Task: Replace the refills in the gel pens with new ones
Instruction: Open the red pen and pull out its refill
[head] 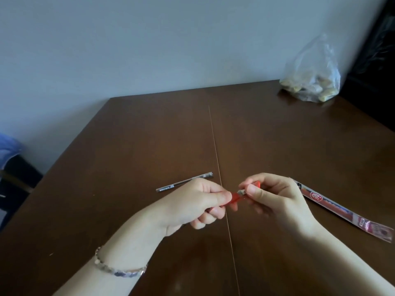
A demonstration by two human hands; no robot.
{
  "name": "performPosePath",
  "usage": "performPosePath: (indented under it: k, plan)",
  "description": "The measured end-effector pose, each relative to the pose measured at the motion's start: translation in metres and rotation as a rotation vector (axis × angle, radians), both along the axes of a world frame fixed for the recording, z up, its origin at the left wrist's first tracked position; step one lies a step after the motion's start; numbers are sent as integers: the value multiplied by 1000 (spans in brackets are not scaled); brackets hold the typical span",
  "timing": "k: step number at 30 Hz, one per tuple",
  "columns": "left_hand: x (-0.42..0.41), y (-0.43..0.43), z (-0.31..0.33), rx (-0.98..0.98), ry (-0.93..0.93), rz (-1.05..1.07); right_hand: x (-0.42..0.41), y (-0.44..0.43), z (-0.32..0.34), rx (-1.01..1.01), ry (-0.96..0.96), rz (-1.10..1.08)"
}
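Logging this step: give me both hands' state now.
Left hand: closed on the red pen.
Right hand: closed, pinching the pen's metal tip end.

A clear plastic bag (312, 80) sits at the brown table's (149, 135) far corner.

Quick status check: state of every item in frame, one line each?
Red pen: held in the air by both hands, metal tip piece showing between them.
Left hand: closed on the pen's barrel.
Right hand: fingertips pinching the tip end.
Clear pen: lying flat on the table, untouched.
Refill packet: flat on the table, right of the hands.
Plastic bag: slumped at the far corner, contents unclear.
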State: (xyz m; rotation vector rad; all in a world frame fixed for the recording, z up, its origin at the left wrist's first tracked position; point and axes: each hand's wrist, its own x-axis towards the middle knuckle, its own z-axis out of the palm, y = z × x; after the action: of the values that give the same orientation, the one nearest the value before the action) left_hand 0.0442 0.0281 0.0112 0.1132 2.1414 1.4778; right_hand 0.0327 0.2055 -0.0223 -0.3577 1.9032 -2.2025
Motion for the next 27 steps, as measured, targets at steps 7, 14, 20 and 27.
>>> performPosePath:
  k: [7,14,20,27]
  plan:
    - [2,-45,-28,-897,1059,214,-26,24,3,-68,-24,-453]
    - [2,-21,-47,-535,742,404,-67,25,-10,890,184,-155]
    - [1,-3,-51,-392,675,452,-76,22,-29,1125,221,42]
    - [-1,16,-53,-275,713,507,-32,3,-20,478,81,-230]
